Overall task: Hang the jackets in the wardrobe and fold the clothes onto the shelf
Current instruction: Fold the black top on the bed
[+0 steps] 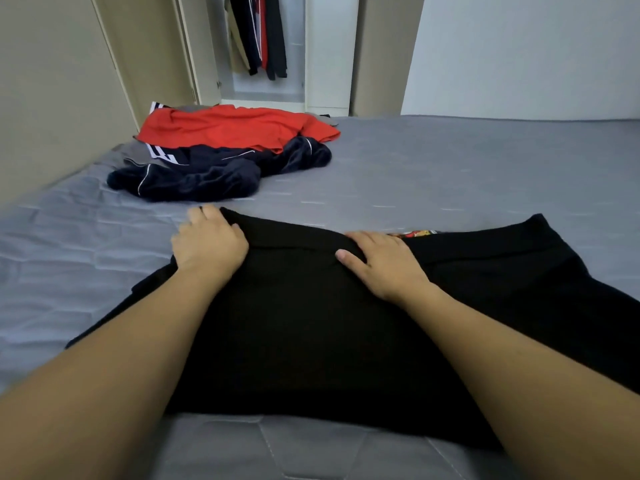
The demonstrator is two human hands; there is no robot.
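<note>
A black garment (311,323) lies spread on the grey bed in front of me, part of it folded over. My left hand (207,244) grips its far left corner, fingers curled round the edge. My right hand (377,261) holds the far folded edge near the middle, thumb on top and fingers tucked over the fabric. A bit of colourful print (415,233) peeks out just beyond my right hand. Further back on the left lies a pile with a red garment (235,128) on top of a navy jacket with white piping (207,174).
The grey quilted mattress (450,174) stretches to the right and back. Beyond the bed stands an open wardrobe (329,53) with dark and red clothes hanging (263,32) inside. A beige wall (52,98) runs along the left side.
</note>
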